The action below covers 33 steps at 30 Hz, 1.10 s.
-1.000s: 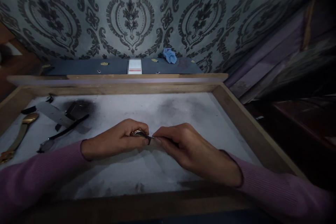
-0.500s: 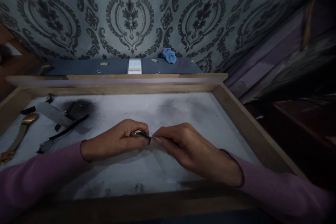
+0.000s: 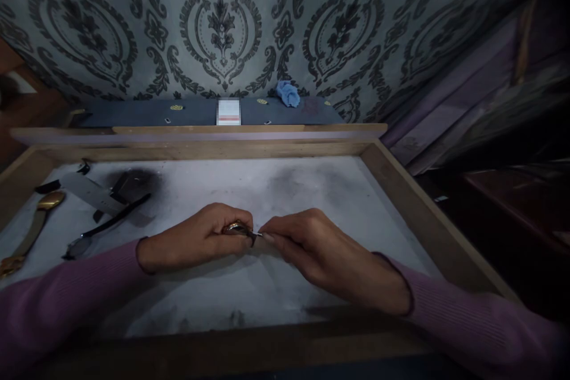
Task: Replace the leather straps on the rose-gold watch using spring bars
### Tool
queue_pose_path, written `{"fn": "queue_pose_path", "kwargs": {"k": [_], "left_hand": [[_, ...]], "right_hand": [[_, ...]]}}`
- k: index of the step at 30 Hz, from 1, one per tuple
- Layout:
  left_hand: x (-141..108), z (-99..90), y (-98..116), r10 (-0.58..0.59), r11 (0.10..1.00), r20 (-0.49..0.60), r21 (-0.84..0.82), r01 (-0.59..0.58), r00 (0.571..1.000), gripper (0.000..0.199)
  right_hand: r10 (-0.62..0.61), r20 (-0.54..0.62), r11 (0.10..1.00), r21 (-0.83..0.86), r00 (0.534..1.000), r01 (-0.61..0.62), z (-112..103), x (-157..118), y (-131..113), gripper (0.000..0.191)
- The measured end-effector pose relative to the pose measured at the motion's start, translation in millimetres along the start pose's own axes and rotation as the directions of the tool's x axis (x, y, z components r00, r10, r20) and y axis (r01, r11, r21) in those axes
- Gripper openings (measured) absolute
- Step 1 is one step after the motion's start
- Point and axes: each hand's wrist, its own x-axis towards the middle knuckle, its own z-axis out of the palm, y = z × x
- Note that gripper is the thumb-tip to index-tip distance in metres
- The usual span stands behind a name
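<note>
My left hand [image 3: 200,237] is closed around a wristwatch [image 3: 237,228] with a gold-coloured rim, held above the white bottom of a shallow wooden drawer. A short dark piece, perhaps the strap end, sticks out past the thumb. Between the fingertips of my right hand [image 3: 325,249] is a thin metal tool [image 3: 258,234], pinched, its tip meeting the watch's right side. Most of the tool is hidden by the fingers, so its exact kind does not show. Both hands are close together over the middle of the drawer.
On the drawer's left lie a gold watch [image 3: 51,200], a watch with a black strap [image 3: 79,246], and a grey flat strip [image 3: 93,195] among dark pieces. Wooden drawer sides [image 3: 401,202] rise around. Behind, a blue ledge [image 3: 196,114] carries a crumpled blue cloth [image 3: 288,94] and a small white box [image 3: 228,113].
The watch has tilted slightly in my left hand, showing less of its face. Otherwise both hands stay in nearly the same place.
</note>
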Motion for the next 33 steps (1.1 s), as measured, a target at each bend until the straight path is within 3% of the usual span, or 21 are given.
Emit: {"fn": "queue_pose_path", "kwargs": {"k": [6,11,17,23,28,33], "left_hand": [[-0.2,0.4,-2.4,0.011,0.998,-0.003,0.055,-0.011,1.0,0.014],[0.1,1.1,-1.4,0.021,0.998,-0.015,0.064,-0.02,1.0,0.016],[1.1,0.7,-1.8,0.022,0.997,-0.034,0.075,-0.019,0.999,0.015],[1.5,-0.8,-2.4,-0.003,0.999,-0.017,0.042,0.004,1.0,0.016],[1.6,-2.6,-0.7,-0.029,0.999,0.002,-0.018,0.029,1.0,0.016],[1.0,-2.6,-0.9,-0.041,0.999,0.015,-0.027,0.041,0.999,0.02]], "right_hand": [[0.104,0.039,0.989,0.1,0.994,-0.108,-2.2,0.9,-3.7,0.028],[0.276,0.118,0.901,0.314,0.954,-0.299,-2.0,0.8,-4.7,0.028],[0.315,0.114,0.862,0.381,0.942,-0.334,1.8,1.7,-2.2,0.026],[0.293,0.14,0.876,0.356,0.946,-0.324,1.0,2.8,-0.4,0.029],[0.16,0.007,0.968,0.196,0.987,-0.158,-0.4,2.4,0.6,0.027],[0.063,-0.088,0.995,0.088,0.994,-0.055,1.6,1.7,-0.3,0.022]]}}
